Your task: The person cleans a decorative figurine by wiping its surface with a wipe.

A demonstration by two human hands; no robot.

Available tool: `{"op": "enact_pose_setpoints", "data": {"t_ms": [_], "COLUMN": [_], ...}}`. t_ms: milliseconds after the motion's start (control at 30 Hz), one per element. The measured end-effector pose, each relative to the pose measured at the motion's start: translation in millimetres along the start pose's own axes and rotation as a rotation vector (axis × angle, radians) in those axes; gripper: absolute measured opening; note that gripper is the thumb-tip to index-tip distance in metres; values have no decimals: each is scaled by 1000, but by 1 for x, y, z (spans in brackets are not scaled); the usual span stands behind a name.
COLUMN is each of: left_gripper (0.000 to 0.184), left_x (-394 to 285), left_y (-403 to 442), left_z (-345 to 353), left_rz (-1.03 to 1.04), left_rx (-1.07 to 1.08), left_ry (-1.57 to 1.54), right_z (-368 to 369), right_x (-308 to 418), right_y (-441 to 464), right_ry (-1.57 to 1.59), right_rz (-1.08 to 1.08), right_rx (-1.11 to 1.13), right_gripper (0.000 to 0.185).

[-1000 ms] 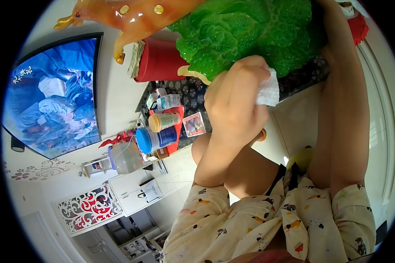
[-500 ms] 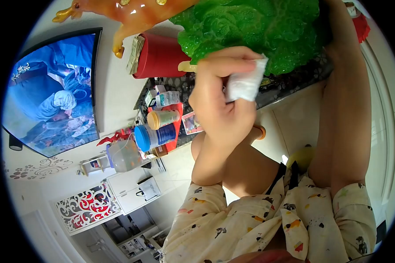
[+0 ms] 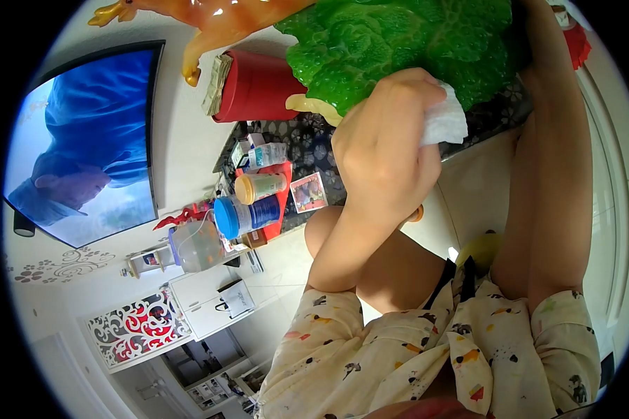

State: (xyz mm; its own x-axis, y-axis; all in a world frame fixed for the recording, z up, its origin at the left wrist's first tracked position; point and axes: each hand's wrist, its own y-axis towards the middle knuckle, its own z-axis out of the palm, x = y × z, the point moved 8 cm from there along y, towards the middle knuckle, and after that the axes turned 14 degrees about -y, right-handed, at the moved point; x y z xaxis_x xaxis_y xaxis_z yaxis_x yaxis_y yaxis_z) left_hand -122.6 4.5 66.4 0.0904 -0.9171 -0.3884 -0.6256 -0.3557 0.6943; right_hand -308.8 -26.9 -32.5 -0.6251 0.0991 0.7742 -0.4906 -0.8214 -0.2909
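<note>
My left hand (image 3: 391,146) is closed around a folded white wipe (image 3: 446,120), which looks like tissue or thin cloth. The hand lies over the lower edge of a glossy green cabbage ornament (image 3: 391,42) with bumpy leaves and a cream stalk (image 3: 314,106). Whether the wipe touches the leaves I cannot tell. My right arm reaches up along the right side past the ornament, and its hand is out of sight at the top. A shiny orange figurine (image 3: 237,17) with gold-tipped feet extends from the cabbage's upper left.
Beside the ornament stands a red round container (image 3: 258,87) with banknotes (image 3: 217,84) at its end. The dark patterned counter (image 3: 314,143) also holds a blue-lidded jar (image 3: 248,216), a yellow-lidded jar (image 3: 261,187) and a small picture card (image 3: 308,193). A television (image 3: 94,146) is at left.
My left hand has moved right and slightly up with the wipe, turning so its back shows more. More of the stalk and picture card shows. My right arm has barely moved.
</note>
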Motion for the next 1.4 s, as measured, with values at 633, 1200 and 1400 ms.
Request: {"op": "enact_pose_setpoints", "data": {"t_ms": [633,1200,1400], "left_gripper": [24,27,19], "left_x": [-30,-3,-7], "left_y": [-9,5,1], "left_z": [19,-32,-23], "left_rz": [-101,-452,-401], "left_rx": [-149,-85,-91], "left_ry": [466,-43,-86], "right_z": [-9,4,5], "right_x": [1,2,6], "right_y": [0,-1,-3], "right_ry": [-31,24,-24], "right_rz": [36,20,-29], "right_rx": [-103,24,18], "right_gripper": [27,35,39]}}
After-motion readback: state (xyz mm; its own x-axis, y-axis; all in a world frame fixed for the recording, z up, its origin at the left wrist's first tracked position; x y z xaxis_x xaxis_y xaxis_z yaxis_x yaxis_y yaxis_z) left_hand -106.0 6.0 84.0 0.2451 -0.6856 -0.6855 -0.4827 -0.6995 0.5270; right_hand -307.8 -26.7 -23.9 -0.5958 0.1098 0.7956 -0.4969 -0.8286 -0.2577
